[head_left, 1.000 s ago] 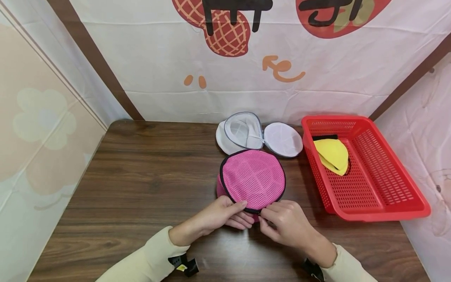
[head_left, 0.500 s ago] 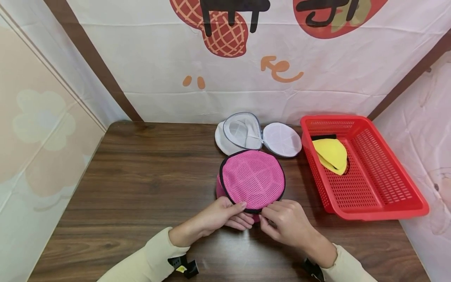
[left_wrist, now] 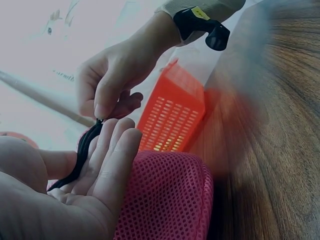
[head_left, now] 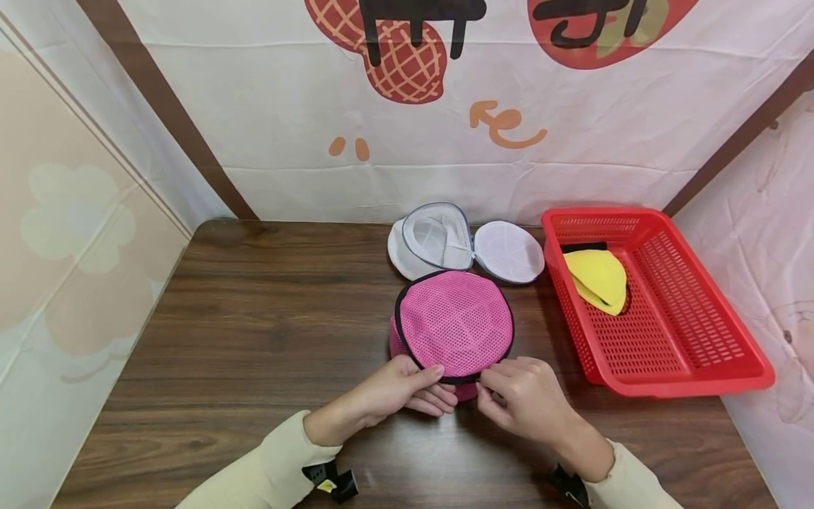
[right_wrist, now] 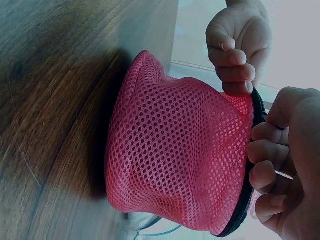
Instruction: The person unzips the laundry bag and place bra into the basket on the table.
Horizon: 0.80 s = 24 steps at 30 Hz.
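Note:
A pink mesh laundry bag (head_left: pixel 454 322) with a round lid and a black zipper edge (right_wrist: pixel 245 195) stands on the wooden table. At its near left rim, my left hand (head_left: pixel 407 387) pinches the edge, thumb on top and fingers extended beneath; the left wrist view shows the black edge (left_wrist: pixel 84 155) between them. My right hand (head_left: pixel 524 396) pinches the zipper at the near right rim between thumb and curled index finger. Those fingertips hide the zipper pull itself. The bag's mesh side (right_wrist: pixel 165 145) bulges a little in the right wrist view.
White mesh laundry bags (head_left: pixel 439 237) lie behind the pink one, with a round white flap (head_left: pixel 509 252) spread beside them. To the right stands a red plastic basket (head_left: pixel 689 389) holding a folded yellow item (head_left: pixel 598 279) and something black. A printed cloth (head_left: pixel 286 106) hangs along the table's back.
My right hand has shifted slightly to the right along the bag's near rim, widening the gap between the hands. My left hand and the bag stay almost where they were.

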### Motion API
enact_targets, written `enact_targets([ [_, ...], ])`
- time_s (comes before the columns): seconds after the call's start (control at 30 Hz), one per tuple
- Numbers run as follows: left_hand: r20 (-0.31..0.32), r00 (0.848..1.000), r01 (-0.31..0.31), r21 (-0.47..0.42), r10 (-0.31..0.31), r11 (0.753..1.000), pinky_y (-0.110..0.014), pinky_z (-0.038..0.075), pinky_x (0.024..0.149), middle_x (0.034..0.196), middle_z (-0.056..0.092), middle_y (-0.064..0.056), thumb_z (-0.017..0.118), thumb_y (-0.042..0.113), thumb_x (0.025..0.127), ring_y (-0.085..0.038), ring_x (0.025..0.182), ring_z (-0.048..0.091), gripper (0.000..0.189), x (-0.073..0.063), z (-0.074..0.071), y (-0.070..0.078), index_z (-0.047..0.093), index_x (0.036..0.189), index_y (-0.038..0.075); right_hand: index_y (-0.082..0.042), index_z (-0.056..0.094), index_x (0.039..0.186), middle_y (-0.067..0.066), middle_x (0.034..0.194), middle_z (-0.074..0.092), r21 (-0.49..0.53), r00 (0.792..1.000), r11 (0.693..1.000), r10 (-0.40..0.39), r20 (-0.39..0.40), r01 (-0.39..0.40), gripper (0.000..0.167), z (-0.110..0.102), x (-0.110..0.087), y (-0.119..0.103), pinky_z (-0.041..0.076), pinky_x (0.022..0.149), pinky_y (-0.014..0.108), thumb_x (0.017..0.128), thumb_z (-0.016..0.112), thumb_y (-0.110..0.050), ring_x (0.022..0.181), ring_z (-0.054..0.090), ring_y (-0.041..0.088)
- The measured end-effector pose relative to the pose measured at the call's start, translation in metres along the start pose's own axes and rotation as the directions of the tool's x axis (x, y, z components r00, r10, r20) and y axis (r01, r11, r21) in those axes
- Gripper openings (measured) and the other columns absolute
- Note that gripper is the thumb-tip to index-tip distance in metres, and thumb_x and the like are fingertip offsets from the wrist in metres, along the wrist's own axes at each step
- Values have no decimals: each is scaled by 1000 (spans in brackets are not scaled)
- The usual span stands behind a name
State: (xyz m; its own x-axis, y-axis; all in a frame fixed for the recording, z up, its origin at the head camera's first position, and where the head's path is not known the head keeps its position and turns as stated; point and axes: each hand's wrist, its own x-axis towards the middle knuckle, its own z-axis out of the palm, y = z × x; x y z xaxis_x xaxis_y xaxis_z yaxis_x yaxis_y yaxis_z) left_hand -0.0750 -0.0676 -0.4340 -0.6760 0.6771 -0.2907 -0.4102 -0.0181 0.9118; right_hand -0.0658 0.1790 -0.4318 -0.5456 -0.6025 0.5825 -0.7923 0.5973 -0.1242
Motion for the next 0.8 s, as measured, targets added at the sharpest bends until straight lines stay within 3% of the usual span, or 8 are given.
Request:
enact_targets([
  [0.4, 2, 1000, 4, -7, -4, 1000, -43, 60, 89, 111, 68, -35, 44, 16, 111, -34, 101, 72, 44, 0, -1, -2, 57, 121, -25, -21, 45, 61, -12, 54, 38, -19, 999, 1000, 22, -29, -22, 19, -2, -3, 5, 24, 44, 20, 76, 56, -16, 45, 34, 7],
  [0.8, 3, 1000, 2, -16, -2, 1000, -40, 61, 88, 111, 67, -36, 44, 15, 110, -33, 100, 73, 44, -2, -2, 0, 56, 121, -26, -21, 44, 60, -14, 55, 33, -65, 991, 991, 114, -63, -118, 21, -11, -10, 22, 23, 44, 18, 79, 52, -16, 50, 28, 4],
])
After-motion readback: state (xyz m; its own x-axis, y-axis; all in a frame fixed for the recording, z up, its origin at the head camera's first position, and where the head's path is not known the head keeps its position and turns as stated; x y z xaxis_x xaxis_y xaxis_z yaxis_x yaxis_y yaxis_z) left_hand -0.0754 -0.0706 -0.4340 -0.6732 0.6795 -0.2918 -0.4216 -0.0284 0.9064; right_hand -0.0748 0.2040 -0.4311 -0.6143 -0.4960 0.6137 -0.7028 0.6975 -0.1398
